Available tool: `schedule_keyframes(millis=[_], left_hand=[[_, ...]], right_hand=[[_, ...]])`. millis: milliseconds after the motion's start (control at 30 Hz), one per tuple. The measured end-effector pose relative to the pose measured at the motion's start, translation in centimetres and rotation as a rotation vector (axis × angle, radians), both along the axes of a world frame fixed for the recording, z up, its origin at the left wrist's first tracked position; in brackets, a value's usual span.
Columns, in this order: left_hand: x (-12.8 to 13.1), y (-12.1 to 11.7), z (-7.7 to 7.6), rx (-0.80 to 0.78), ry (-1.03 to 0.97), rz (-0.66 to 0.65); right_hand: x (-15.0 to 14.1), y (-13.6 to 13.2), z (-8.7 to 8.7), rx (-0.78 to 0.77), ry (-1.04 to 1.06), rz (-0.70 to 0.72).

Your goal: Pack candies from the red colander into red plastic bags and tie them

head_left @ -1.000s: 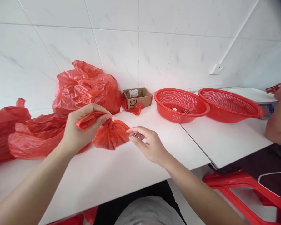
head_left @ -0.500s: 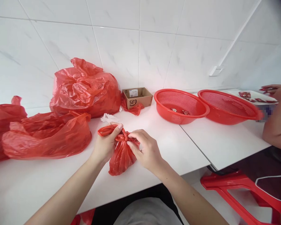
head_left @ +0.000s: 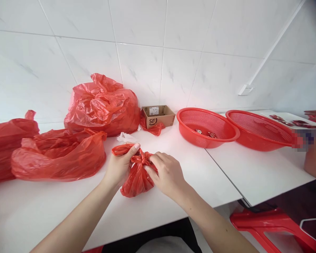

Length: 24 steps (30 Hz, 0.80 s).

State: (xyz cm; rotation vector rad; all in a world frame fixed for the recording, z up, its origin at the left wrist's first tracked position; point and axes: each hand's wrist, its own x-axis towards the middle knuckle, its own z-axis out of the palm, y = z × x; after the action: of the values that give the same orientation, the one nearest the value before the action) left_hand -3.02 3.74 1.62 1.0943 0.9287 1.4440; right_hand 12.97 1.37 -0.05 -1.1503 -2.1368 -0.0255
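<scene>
A small red bag (head_left: 136, 184), knotted at the neck, is between six and seven o'clock from the middle of the view, above the white counter (head_left: 136, 219); whether its base touches the surface, I cannot tell. The left hand (head_left: 119, 167) has its fingers closed on a loop of the bag's gathered top, thumb pressed over the plastic. The right hand (head_left: 168, 174) grips just beside the knot with bent fingers and thumb.

Seen from the small bag, crumpled white plastic (head_left: 126, 137) lies just short of twelve o'clock, and a bulging large bag (head_left: 102, 109) stands at eleven. A slack red bag (head_left: 59, 160) lies between nine and ten. A cardboard box (head_left: 163, 121) sits between twelve and one. A red colander (head_left: 188, 133) holding a few small pieces is between one and two, with a second colander (head_left: 255, 140) farther out, just past two
</scene>
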Motion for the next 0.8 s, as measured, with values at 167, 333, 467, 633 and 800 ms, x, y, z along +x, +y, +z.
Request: schedule_keyframes(millis=[167, 333, 467, 633, 800], left_hand=[[-0.2, 0.1, -0.1, 0.040, 0.055, 0.050], [-1.5, 1.0, 0.5, 0.148, 0.182, 0.155], [-1.8, 1.5, 1.1, 0.166, 0.250, 0.138], [-1.7, 0.8, 2.4, 0.148, 0.356, 0.043], [-1.5, -0.3, 4.7, 0.266, 0.559, -0.057]], right_hand=[[-0.2, 0.1, 0.6, 0.045, -0.078, 0.019], [-0.6, -0.3, 1.3, 0.088, -0.074, 0.087], [-0.2, -1.0, 1.1, 0.084, -0.053, 0.098], [0.9, -0.8, 0.3, 0.008, 0.097, 0.040], [-0.5, 0.2, 0.0, -0.069, 0.330, 0.144]])
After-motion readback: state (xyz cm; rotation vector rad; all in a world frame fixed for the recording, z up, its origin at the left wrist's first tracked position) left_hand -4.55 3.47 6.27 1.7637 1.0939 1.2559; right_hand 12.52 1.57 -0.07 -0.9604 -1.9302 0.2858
